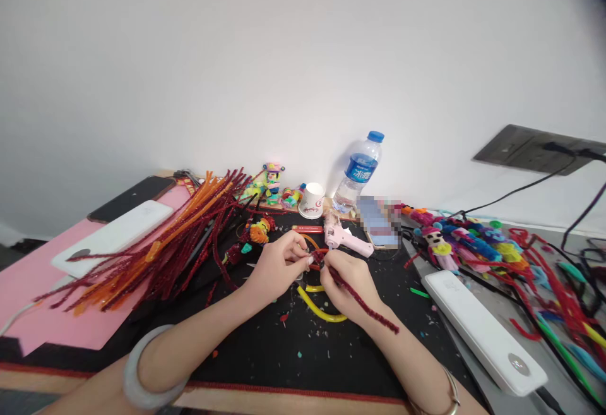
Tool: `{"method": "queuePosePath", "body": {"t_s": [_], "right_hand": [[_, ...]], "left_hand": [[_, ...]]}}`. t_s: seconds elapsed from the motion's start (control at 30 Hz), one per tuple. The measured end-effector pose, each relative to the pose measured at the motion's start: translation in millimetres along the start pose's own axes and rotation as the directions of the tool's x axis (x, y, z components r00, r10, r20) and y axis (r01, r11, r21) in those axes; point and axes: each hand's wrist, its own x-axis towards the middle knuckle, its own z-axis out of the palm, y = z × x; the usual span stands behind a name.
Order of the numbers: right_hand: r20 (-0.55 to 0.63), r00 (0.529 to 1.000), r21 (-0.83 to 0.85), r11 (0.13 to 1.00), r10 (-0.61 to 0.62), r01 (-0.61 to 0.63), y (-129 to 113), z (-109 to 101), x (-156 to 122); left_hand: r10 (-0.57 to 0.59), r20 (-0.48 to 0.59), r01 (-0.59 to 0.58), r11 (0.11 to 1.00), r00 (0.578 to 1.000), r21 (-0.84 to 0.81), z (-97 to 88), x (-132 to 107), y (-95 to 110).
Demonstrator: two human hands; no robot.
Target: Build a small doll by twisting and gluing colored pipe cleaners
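Note:
Over the black mat, my left hand (279, 264) pinches a dark red pipe cleaner close to my right hand. My right hand (351, 282) is closed on the same dark red pipe cleaner (367, 306), whose loose end slants down over the wrist. The bent part between my fingertips is small and partly hidden. A curved yellow loop (318, 311) lies under my hands, its kind unclear. Just beyond my right hand is a pink glue gun (351, 242). An orange pipe-cleaner figure (260, 230) lies beyond my left hand.
A big bundle of red and orange pipe cleaners (189, 254) lies on pink sheets (89, 320) at left, with a white power bank (118, 232). A paper cup (312, 201) and water bottle (358, 175) stand by the wall. Finished figures (473, 244) and another power bank (483, 333) are at right.

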Motion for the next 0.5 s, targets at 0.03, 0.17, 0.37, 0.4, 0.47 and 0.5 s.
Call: {"method": "queuePosePath", "body": {"t_s": [0.03,0.17,0.37,0.4,0.47,0.5], "right_hand": [[-0.013,1.0,-0.007,1.0,0.0,0.0,1.5,0.6,0.2],[-0.042,0.999,-0.03,1.0,-0.003,0.002,3.9,1.6,0.8],[-0.027,0.999,-0.044,0.999,-0.033,0.032,1.1,1.0,1.3],[-0.015,0.999,-0.045,0.998,-0.035,0.035,0.9,0.9,1.2],[0.004,0.999,-0.05,0.998,-0.035,0.035,0.8,0.5,1.0],[0.008,0.999,-0.052,0.998,-0.033,0.033,0.8,0.1,0.9]], "left_hand": [[-0.036,0.008,0.036,0.998,0.999,-0.049,0.1,1.3,-1.1],[-0.132,0.047,0.14,0.965,0.99,-0.224,-0.1,5.5,-3.8],[-0.196,0.043,0.198,0.912,0.98,-0.358,-0.1,3.1,1.0],[-0.206,0.038,0.205,0.909,0.978,-0.364,-0.2,2.5,1.9],[-0.224,0.034,0.22,0.898,0.974,-0.381,-0.7,1.7,2.3],[-0.232,0.039,0.228,0.889,0.972,-0.397,-1.1,1.7,1.7]]}}
